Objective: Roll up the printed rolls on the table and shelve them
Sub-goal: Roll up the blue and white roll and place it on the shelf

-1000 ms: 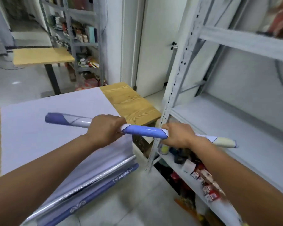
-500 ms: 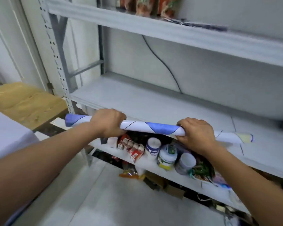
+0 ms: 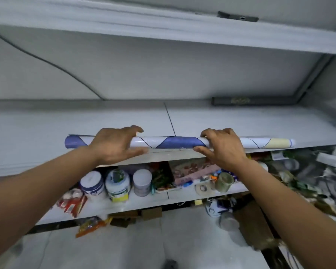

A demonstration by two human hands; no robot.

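Head camera looks down at a grey metal rack, and we see the printed roll (image 3: 179, 142) lying level along the front edge of the middle shelf (image 3: 47, 133) – a tight tube with blue and white bands and a cream patch near its right end. It appears to rest on the shelf board, parallel to the front lip.

Our left hand (image 3: 113, 146) covers the tube left of its middle: the fingers (image 3: 132, 130) arch over the top toward the far side and the thumb (image 3: 138, 151) lies stretched along the near side, so the tube sits bracketed between them. Our right hand (image 3: 224, 150) does the same right of the middle, fingers (image 3: 211, 132) curled over the top and thumb (image 3: 201, 150) against the near side. How firmly either hand squeezes we cannot tell.

At the back of the same shelf lies a dark flat strip (image 3: 250, 100), well apart from the tube. A black cable (image 3: 47, 63) curves across the wall behind, under the upper shelf (image 3: 163, 26).

On the lower shelf (image 3: 163, 199) stand three round tubs (image 3: 117, 184) side by side, red packets (image 3: 72, 204) to their left, a tape roll (image 3: 202, 188) and a clutter of small items to their right – too blurred to name. An orange packet (image 3: 89, 227) sits below that shelf, near the pale tiled floor (image 3: 124, 249)
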